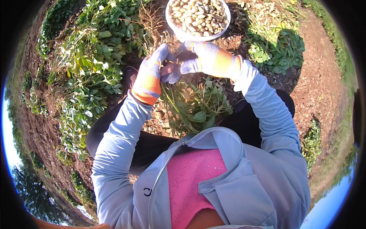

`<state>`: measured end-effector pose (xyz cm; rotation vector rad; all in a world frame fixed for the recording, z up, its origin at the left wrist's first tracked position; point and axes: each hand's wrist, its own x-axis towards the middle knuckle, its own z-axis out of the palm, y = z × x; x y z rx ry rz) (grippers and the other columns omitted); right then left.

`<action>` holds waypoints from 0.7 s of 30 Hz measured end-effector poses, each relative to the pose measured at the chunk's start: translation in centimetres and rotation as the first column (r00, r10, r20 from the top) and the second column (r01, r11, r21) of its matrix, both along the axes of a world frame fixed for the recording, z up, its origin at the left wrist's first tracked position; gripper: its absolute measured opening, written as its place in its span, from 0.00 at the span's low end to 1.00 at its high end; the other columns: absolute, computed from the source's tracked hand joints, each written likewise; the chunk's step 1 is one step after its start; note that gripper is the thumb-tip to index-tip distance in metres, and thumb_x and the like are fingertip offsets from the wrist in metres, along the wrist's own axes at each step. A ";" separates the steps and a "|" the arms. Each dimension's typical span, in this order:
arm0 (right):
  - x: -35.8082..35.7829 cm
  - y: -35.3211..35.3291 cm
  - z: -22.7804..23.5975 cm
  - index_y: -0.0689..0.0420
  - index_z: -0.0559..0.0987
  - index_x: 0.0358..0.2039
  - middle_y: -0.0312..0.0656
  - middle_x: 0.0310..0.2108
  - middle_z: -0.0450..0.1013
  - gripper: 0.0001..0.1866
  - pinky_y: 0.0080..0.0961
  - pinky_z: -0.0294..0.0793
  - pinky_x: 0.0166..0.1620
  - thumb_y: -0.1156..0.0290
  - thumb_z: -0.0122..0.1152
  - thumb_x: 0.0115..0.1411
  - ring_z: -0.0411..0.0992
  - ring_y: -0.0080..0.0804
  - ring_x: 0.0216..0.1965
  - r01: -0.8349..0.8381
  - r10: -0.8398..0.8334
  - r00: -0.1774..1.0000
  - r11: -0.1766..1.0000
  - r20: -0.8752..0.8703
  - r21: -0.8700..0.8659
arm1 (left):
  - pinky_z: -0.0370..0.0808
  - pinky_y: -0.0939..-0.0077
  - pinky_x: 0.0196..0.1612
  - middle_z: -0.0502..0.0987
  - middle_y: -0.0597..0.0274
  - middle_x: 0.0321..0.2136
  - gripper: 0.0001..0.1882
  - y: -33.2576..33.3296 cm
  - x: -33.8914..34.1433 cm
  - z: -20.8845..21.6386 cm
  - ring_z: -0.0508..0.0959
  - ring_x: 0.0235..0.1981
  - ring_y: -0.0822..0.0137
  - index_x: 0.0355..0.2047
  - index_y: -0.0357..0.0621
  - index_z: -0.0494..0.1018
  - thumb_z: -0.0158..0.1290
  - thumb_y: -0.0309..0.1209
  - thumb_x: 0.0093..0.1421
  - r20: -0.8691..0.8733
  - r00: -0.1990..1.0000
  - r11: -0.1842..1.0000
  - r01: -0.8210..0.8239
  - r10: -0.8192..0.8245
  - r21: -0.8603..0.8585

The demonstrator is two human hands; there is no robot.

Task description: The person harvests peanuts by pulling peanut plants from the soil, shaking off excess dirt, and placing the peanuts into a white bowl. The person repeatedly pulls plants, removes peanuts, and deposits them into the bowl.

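left hand (152, 74) clenched on peanut plant (190, 107) | right hand (207, 59) pinched its roots | bowl of peanuts (198, 17) at 12 o'clock

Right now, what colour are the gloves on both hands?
Grey-blue with orange cuffs, left hand and right hand, shown in the head view.

Pale blue zip jacket (244, 183) over pink top (190, 179); grey-and-orange knit gloves (150, 76); dark trousers (152, 147)

Head fisheye, looking steeply down, close over lap
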<state>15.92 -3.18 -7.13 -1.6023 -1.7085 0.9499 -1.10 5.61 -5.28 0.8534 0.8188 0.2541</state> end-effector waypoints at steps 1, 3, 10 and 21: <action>-1.0 -0.4 0.6 0.63 0.69 0.45 0.46 0.40 0.70 0.25 0.25 0.69 0.43 0.61 0.62 0.51 0.69 0.30 0.43 0.048 -0.047 0.999 0.998 0.027 -0.036 | 0.58 0.80 0.18 0.58 0.71 0.09 0.17 -0.1 0.2 0.2 0.61 0.12 0.73 0.24 0.42 0.68 0.42 0.42 0.62 -0.049 0.998 0.999 -0.044 0.044 -0.001; -1.6 -1.0 -0.4 0.59 0.74 0.33 0.45 0.24 0.73 0.16 0.31 0.69 0.32 0.59 0.58 0.52 0.72 0.37 0.28 0.169 -0.170 0.985 0.977 -0.002 0.130 | 0.58 0.81 0.18 0.62 0.70 0.11 0.16 0.1 0.1 -0.3 0.61 0.12 0.74 0.25 0.43 0.68 0.43 0.42 0.62 0.040 0.999 0.999 -0.020 0.022 -0.044; -0.9 -2.9 2.6 0.59 0.72 0.28 0.33 0.17 0.64 0.16 0.16 0.63 0.23 0.62 0.41 0.64 0.62 0.17 0.18 -0.076 -0.046 0.918 0.954 -0.395 -0.289 | 0.55 0.80 0.14 0.63 0.69 0.10 0.14 -0.2 0.7 -0.4 0.63 0.11 0.75 0.24 0.43 0.68 0.50 0.40 0.58 -0.201 0.978 0.980 -0.017 0.058 0.200; 4.3 -4.4 4.5 0.57 0.73 0.34 0.32 0.19 0.67 0.13 0.12 0.63 0.23 0.64 0.42 0.63 0.63 0.15 0.18 -0.023 -0.128 0.791 0.971 -0.598 -0.239 | 0.71 0.83 0.32 0.79 0.62 0.29 0.10 5.5 -3.0 -0.4 0.75 0.27 0.77 0.36 0.35 0.74 0.55 0.28 0.54 -0.228 0.966 0.626 0.104 0.121 0.773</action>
